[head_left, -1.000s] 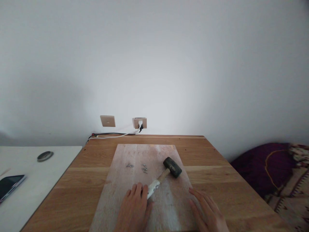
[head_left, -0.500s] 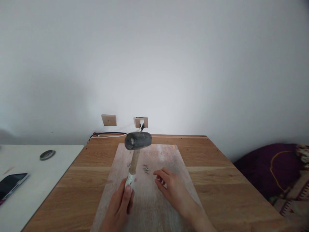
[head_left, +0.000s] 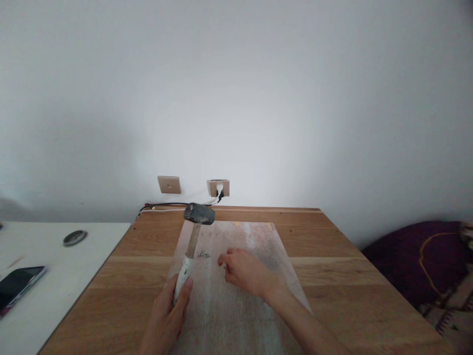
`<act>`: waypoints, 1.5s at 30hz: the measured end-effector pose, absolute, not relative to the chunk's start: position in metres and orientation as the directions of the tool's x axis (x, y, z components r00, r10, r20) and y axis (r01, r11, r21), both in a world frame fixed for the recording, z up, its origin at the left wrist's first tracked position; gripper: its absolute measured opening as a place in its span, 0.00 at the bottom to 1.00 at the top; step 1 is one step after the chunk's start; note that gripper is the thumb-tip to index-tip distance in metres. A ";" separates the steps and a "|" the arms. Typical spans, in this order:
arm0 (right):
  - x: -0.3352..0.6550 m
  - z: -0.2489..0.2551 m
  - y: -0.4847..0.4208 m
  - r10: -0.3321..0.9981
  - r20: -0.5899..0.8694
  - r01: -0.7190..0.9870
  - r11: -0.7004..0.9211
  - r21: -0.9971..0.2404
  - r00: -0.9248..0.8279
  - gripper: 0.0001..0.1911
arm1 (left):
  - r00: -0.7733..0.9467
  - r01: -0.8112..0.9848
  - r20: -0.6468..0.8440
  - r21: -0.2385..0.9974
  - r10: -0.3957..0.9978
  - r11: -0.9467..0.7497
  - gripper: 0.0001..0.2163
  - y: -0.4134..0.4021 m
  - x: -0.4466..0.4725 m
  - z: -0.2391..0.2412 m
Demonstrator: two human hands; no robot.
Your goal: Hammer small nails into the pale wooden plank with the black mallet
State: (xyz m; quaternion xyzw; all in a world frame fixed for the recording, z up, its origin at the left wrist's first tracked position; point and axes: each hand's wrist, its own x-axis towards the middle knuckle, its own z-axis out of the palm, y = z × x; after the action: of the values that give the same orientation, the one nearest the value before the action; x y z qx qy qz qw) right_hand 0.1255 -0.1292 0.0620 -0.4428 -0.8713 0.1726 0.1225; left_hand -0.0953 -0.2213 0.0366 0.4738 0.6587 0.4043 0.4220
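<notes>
My left hand (head_left: 168,308) is wrapped around the white-covered lower handle of a mallet (head_left: 199,213) with a dark, blocky head. The mallet is held upright over a worn board (head_left: 221,315), leaning slightly right. My right hand (head_left: 242,270) is above the board, its thumb and fingers pinched together. A small light glint shows at the fingertips, looking like a small metal piece, though its exact kind is unclear. Several thin metal pieces (head_left: 204,255), like nails or screws, lie in a little pile between the mallet handle and my right hand.
Beneath the board is a wooden table (head_left: 332,305). Toward the board's far edge are several small dots. At left, a white surface (head_left: 84,276) bears a phone (head_left: 20,286) and a round grey dish (head_left: 75,237). Cables (head_left: 170,204) run along the wall to a socket (head_left: 219,188).
The mallet and my left hand have moved left and closer. My right hand has moved left, and its fingers have closed where metal pieces were lying.
</notes>
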 end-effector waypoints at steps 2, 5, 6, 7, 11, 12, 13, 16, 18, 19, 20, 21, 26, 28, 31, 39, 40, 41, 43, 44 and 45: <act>0.152 0.061 -0.114 0.857 0.120 0.726 0.491 -0.482 -0.501 0.13 | -0.168 0.328 -0.159 0.922 0.973 0.208 0.27 -0.219 -0.094 0.041; 0.198 0.054 -0.090 0.936 0.204 0.752 0.352 -0.557 -0.287 0.13 | -0.077 0.377 -0.167 0.908 0.983 0.184 0.27 -0.214 -0.088 0.044; 0.211 0.051 -0.083 0.949 0.219 0.755 0.312 -0.576 -0.226 0.12 | -0.039 0.394 -0.178 0.902 0.983 0.178 0.27 -0.212 -0.084 0.045; 0.221 0.046 -0.078 0.958 0.228 0.755 0.279 -0.593 -0.175 0.12 | -0.006 0.408 -0.187 0.896 0.982 0.173 0.26 -0.210 -0.080 0.045; 0.237 0.030 -0.070 0.965 0.245 0.738 0.230 -0.634 -0.090 0.10 | 0.071 0.438 -0.188 0.888 0.980 0.139 0.23 -0.200 -0.061 0.046; 0.236 0.027 -0.070 0.965 0.249 0.735 0.231 -0.638 -0.087 0.10 | 0.086 0.444 -0.180 0.887 0.980 0.124 0.22 -0.196 -0.057 0.046; 0.235 0.024 -0.071 0.964 0.252 0.734 0.234 -0.638 -0.089 0.10 | 0.099 0.454 -0.169 0.884 0.981 0.107 0.21 -0.193 -0.053 0.047; 0.232 0.022 -0.073 0.959 0.257 0.735 0.258 -0.627 -0.117 0.08 | 0.142 0.492 -0.134 0.870 0.981 0.047 0.18 -0.184 -0.044 0.052; 0.232 0.022 -0.074 0.955 0.262 0.739 0.276 -0.615 -0.139 0.08 | 0.173 0.502 -0.109 0.865 0.979 0.007 0.17 -0.178 -0.038 0.055; 0.232 0.021 -0.074 0.953 0.264 0.740 0.283 -0.610 -0.147 0.08 | 0.184 0.504 -0.101 0.864 0.978 -0.006 0.17 -0.176 -0.036 0.056; 0.232 0.021 -0.074 0.952 0.266 0.742 0.285 -0.606 -0.149 0.08 | 0.195 0.506 -0.094 0.862 0.976 -0.018 0.16 -0.174 -0.033 0.056; 0.231 0.021 -0.074 0.952 0.267 0.745 0.285 -0.604 -0.147 0.08 | 0.202 0.510 -0.085 0.860 0.976 -0.031 0.16 -0.172 -0.031 0.056; 0.230 0.019 -0.073 0.959 0.262 0.749 0.251 -0.613 -0.107 0.08 | 0.235 0.587 -0.032 0.801 0.972 -0.115 0.15 -0.160 -0.024 0.050; 0.231 0.018 -0.073 0.961 0.259 0.742 0.245 -0.624 -0.099 0.10 | 0.243 0.631 -0.042 0.765 0.969 -0.126 0.14 -0.156 -0.021 0.048; 0.239 0.016 -0.074 0.958 0.274 0.734 0.244 -0.634 -0.081 0.18 | 0.255 0.701 -0.076 0.701 0.964 -0.130 0.13 -0.152 -0.018 0.047; 0.264 0.018 -0.086 0.942 0.333 0.753 0.245 -0.610 -0.037 0.20 | 0.259 0.782 -0.121 0.608 0.958 -0.135 0.14 -0.148 -0.014 0.046; 0.261 0.020 -0.089 0.941 0.333 0.759 0.253 -0.600 -0.051 0.18 | 0.256 0.762 -0.104 0.633 0.961 -0.135 0.14 -0.149 -0.016 0.046; 0.256 0.023 -0.093 0.941 0.329 0.762 0.270 -0.588 -0.079 0.17 | 0.254 0.740 -0.084 0.658 0.964 -0.138 0.14 -0.150 -0.018 0.046; 0.236 0.028 -0.103 0.934 0.305 0.757 0.335 -0.561 -0.188 0.14 | 0.236 0.705 -0.042 0.695 0.971 -0.142 0.15 -0.151 -0.025 0.048; 0.224 0.031 -0.109 0.921 0.284 0.745 0.384 -0.546 -0.266 0.14 | 0.224 0.693 -0.026 0.707 0.974 -0.141 0.15 -0.152 -0.031 0.050; 0.210 0.034 -0.114 0.900 0.256 0.726 0.436 -0.531 -0.352 0.13 | 0.210 0.686 -0.012 0.714 0.978 -0.138 0.15 -0.152 -0.037 0.051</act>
State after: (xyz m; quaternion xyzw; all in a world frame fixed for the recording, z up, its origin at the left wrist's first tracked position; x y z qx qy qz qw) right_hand 0.2098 -0.1140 0.0336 -0.5047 -0.8055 0.1653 0.2627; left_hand -0.0369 -0.1521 0.0514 0.7154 0.5814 0.2392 0.3049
